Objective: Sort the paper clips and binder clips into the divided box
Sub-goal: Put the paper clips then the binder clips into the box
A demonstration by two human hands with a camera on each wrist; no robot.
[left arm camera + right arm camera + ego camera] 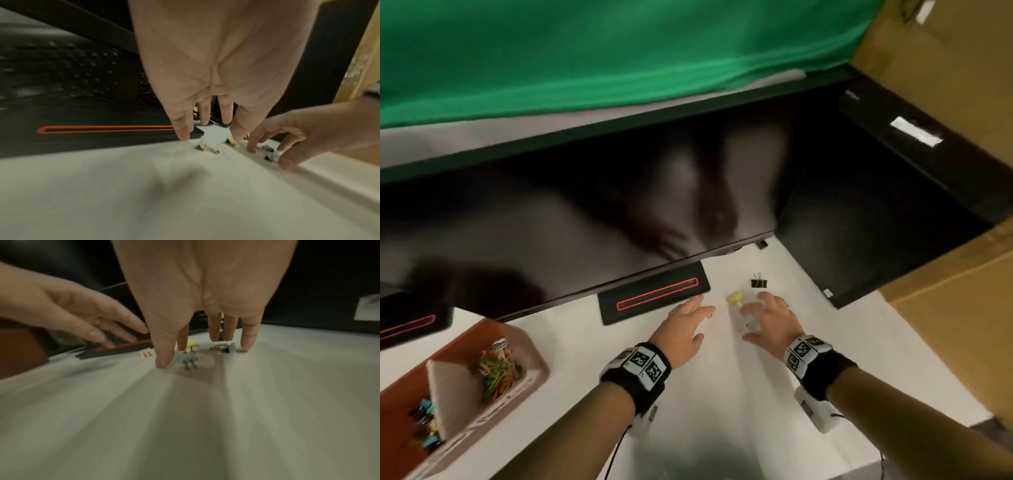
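Both grips are spread, the left hand and right hand holding nothing, blurry clips half hidden under the right fingers on the surface, box far left.

Bare forearms – 2 black wristbands bearing white square-code markers

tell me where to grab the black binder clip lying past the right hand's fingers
Pinch the black binder clip across its folded black body, coming straight down from above with the right hand. It lies alone on the white table, its wire handles pointing away toward the monitor; the body looks the broadest, firmest part.
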